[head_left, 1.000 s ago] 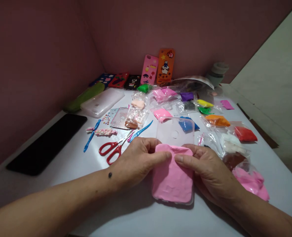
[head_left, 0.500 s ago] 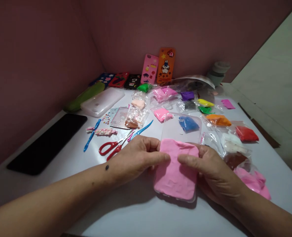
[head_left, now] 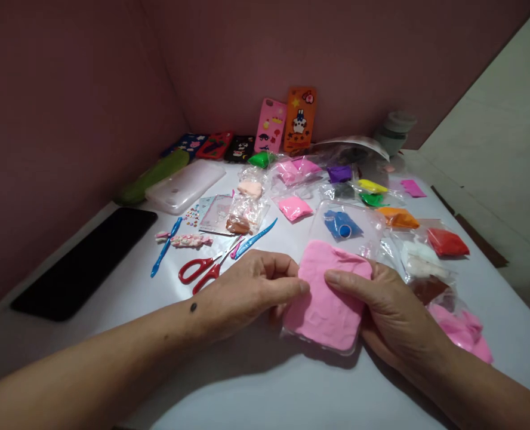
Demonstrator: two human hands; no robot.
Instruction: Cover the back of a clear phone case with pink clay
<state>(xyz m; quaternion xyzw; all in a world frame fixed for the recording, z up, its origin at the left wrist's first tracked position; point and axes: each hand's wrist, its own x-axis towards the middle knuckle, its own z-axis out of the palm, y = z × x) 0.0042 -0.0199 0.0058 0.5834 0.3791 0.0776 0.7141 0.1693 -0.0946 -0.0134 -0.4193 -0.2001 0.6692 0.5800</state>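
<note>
A clear phone case (head_left: 367, 218) is held tilted above the white table, its near part covered by a sheet of pink clay (head_left: 325, 310). My left hand (head_left: 265, 280) pinches the left edge of the clay, thumb on top and fingers bent beneath. On the other side my right hand (head_left: 381, 292) grips the case, its thumb lying flat on the clay and its fingers hidden underneath. Through the case's bare far part shows a packet of blue clay (head_left: 341, 224). Red-handled scissors (head_left: 202, 272) lie just beyond my left wrist.
Several bagged clays, among them orange (head_left: 397, 217) and red (head_left: 447, 242), lie to the right. Decorated phone cases (head_left: 301, 119) lean on the pink wall. A black phone-like slab (head_left: 86, 263), a blue modelling tool (head_left: 166, 248) and another clear case (head_left: 187, 185) lie left.
The case has turned clockwise, its far end swinging right, and the clay's near edge has risen slightly. My left thumb stays near the clay's left side; both hands keep their hold.
</note>
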